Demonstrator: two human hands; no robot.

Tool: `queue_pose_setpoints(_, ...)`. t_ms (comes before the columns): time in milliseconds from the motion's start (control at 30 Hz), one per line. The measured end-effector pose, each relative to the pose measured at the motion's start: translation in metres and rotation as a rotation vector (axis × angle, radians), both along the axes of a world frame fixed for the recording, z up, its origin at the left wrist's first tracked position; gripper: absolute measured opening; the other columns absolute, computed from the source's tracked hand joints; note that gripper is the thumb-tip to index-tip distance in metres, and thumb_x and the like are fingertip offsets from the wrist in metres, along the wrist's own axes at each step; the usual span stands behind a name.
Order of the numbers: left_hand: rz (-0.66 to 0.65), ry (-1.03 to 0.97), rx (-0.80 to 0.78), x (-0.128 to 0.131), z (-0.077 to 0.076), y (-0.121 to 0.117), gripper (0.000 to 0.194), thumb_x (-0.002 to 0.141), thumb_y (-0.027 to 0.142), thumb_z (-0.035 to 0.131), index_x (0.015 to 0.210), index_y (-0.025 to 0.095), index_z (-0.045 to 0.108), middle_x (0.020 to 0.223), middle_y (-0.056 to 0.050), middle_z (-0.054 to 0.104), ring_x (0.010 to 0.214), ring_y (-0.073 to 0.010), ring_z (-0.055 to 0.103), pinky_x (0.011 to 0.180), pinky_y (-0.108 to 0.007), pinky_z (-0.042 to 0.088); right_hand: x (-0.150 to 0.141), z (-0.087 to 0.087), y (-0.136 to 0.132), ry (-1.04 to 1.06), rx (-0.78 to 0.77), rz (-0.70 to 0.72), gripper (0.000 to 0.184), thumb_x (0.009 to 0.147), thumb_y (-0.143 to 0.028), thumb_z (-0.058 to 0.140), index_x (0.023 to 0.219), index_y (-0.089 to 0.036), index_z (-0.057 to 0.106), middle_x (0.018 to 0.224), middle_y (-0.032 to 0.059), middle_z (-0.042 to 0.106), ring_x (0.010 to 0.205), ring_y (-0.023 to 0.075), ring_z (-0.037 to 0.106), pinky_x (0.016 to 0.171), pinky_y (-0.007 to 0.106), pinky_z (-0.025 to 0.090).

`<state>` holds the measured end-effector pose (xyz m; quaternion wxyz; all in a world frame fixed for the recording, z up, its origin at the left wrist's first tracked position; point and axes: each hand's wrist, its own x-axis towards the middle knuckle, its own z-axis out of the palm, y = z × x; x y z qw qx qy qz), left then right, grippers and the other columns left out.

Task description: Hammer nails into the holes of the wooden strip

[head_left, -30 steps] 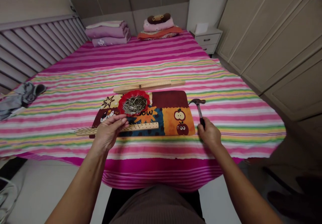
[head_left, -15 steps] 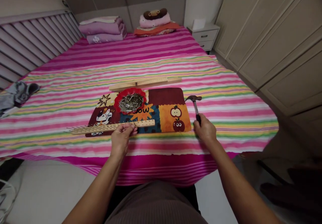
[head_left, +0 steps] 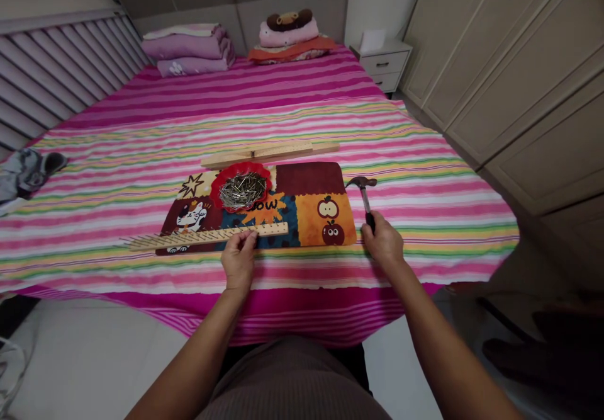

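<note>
My right hand (head_left: 384,242) is closed round the black handle of a claw hammer (head_left: 367,194), whose head lies over the striped cloth right of the mat. My left hand (head_left: 240,257) is closed at the near edge of a pale wooden strip (head_left: 214,236), thumb and forefinger pinching there; whether a nail is between them is too small to tell. Rows of nails stand up along the strip's left part, while its right end shows small dark holes. Behind it, a red scalloped bowl (head_left: 218,201) holds many loose nails (head_left: 243,190) on a patterned mat (head_left: 309,179).
More wooden strips (head_left: 278,152) lie behind the mat. The bed carries a striped cloth (head_left: 415,206), with folded bedding (head_left: 189,51) and stacked pillows (head_left: 290,33) at the headboard. Grey clothing (head_left: 28,171) is at the left, a nightstand (head_left: 384,67) and wardrobe (head_left: 509,80) at the right.
My left hand has slid to the right along the strip, and its fingers now sit at the near edge. The hammer in my right hand has barely moved; the view has shifted slightly.
</note>
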<state>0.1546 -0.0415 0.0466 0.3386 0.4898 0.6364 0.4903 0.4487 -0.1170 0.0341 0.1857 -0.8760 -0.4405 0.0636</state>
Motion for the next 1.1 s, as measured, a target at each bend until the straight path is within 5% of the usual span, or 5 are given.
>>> queue_pose_setpoints(1100,-0.009,0.060,0.118,0.003,-0.020,0.002,0.022,0.077,0.043,0.059,0.078,0.020,0.060,0.079,0.000,0.062,0.081,-0.0153,0.057,0.082,-0.029,0.044,-0.001,0.000,0.000,-0.015,-0.004,-0.004,0.044,0.089,-0.028,0.045,0.130,-0.015,0.054,0.099,0.0106,0.070,0.078,0.0200,0.058,0.062,0.027,0.031)
